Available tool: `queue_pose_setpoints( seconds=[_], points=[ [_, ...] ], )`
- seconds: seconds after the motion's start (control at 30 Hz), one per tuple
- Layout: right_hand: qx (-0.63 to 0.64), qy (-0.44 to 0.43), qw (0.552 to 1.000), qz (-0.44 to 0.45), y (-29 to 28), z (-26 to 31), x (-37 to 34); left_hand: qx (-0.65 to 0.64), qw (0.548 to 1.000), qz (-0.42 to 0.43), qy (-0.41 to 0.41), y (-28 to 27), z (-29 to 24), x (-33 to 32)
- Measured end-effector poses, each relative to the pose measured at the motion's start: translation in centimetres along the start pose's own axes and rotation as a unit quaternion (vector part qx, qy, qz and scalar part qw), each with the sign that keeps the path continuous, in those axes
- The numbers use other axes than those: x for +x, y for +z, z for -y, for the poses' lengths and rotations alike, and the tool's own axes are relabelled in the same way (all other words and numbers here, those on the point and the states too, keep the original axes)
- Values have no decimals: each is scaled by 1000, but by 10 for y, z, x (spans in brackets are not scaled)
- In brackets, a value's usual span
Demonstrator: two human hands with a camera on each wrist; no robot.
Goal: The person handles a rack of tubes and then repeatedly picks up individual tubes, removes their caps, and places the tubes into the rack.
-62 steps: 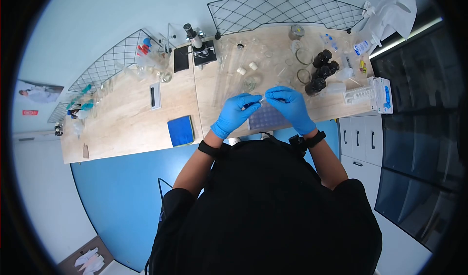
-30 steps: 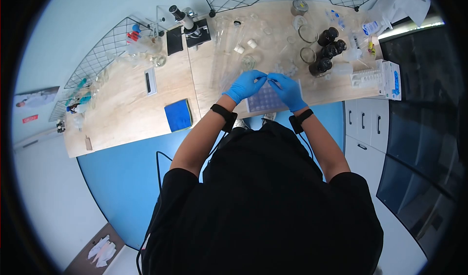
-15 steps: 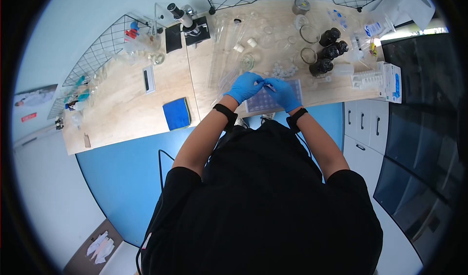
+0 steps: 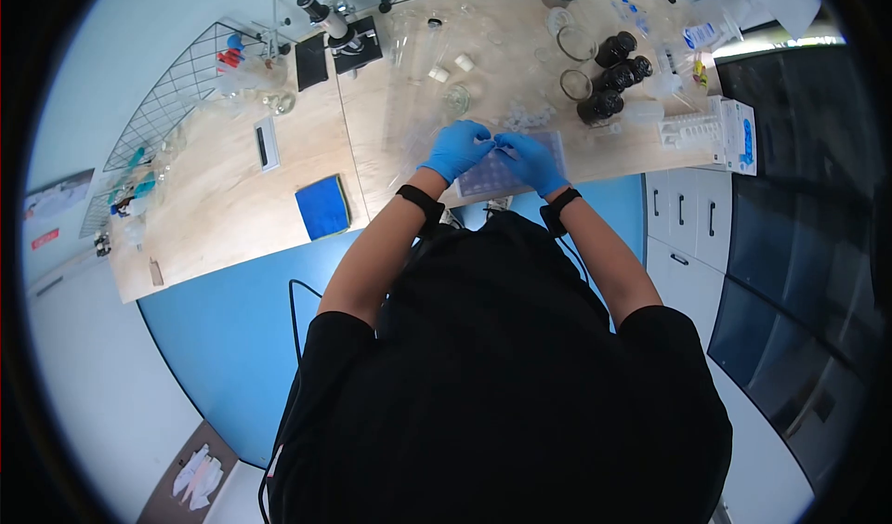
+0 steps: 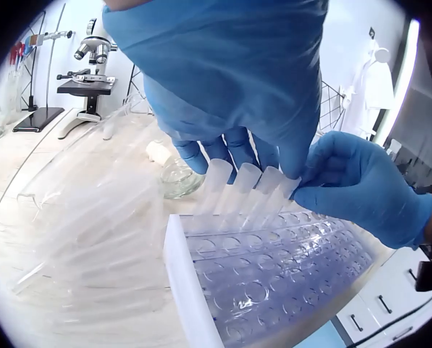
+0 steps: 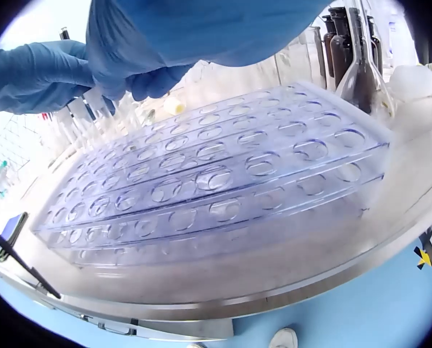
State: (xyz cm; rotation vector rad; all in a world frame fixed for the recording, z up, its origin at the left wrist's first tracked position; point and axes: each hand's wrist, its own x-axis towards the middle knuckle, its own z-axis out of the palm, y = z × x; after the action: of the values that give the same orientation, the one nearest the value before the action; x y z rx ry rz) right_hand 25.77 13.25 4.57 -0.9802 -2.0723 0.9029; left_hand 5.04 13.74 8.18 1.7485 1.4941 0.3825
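Both hands wear blue gloves and meet above the left part of a translucent purple rack with rows of round holes. Several frosted plastic tubes stand tilted at the rack's far side, beneath the left hand. The left hand's fingers curl behind the tubes, and its fingertips pinch one near its top. The right hand holds thumb and forefinger together at the same tube top; whatever small item lies between them is hidden. In the right wrist view most rack holes near the camera hold no tube.
Small white caps lie behind the rack. Glassware and dark bottles stand farther back, with a white tube rack at the right. Long clear tubes lie left of the rack. A microscope and a blue cloth are farther left.
The hands have come down from above the bench to the rack's far left edge and stay close together. The head view has shifted, so the bench items appear slightly farther left.
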Motion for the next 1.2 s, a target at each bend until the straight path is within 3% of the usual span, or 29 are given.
queue_pose_setpoints(
  seconds=[0.07, 0.23, 0.3, 0.33, 0.4, 0.43, 0.53, 0.6, 0.7, 0.83, 0.93, 1.0, 1.13, 1.2],
  points=[
    [-14, -4, 1000, -12, -4, 5, 0, 30, 995, -69, 67, -1, 4, -2],
    [-55, -11, 996, -72, -28, 32, 14, -31, 991, -114, 68, -27, -4, -31],
    [0, 95, 993, -68, -41, 52, 25, -22, 990, -117, 76, -43, -6, -50],
    [-1, 95, 993, -68, -42, 55, 31, -26, 989, -121, 78, -49, -4, -60],
    [148, 183, 970, -54, -38, 62, 43, -30, 989, -125, 79, -57, -1, -77],
    [148, 182, 971, -53, -37, 67, 48, -34, 987, -135, 78, -61, 0, -84],
    [199, 160, 967, -16, -34, 86, 69, -22, 982, -170, 85, -67, 7, -101],
    [66, 77, 994, 29, -29, 103, 78, -3, 977, -193, 86, -68, 15, -112],
    [89, 83, 988, 96, -10, 113, 86, 59, 981, -184, 26, -60, 42, -129],
    [121, 101, 969, 190, 20, 117, 89, 11, 980, -195, -36, -22, 87, -141],
    [61, 50, 970, 231, 57, 94, 86, 38, 977, -196, -69, 0, 102, -135],
    [-39, 62, 951, 301, 80, 76, 79, 101, 977, -183, -41, 12, 106, -129],
    [-55, 78, 931, 353, 89, 75, 61, 179, 972, -154, -10, 32, 112, -122],
    [-53, 68, 931, 354, 86, 76, 55, 158, 973, -165, -17, 39, 117, -120]
  ],
)
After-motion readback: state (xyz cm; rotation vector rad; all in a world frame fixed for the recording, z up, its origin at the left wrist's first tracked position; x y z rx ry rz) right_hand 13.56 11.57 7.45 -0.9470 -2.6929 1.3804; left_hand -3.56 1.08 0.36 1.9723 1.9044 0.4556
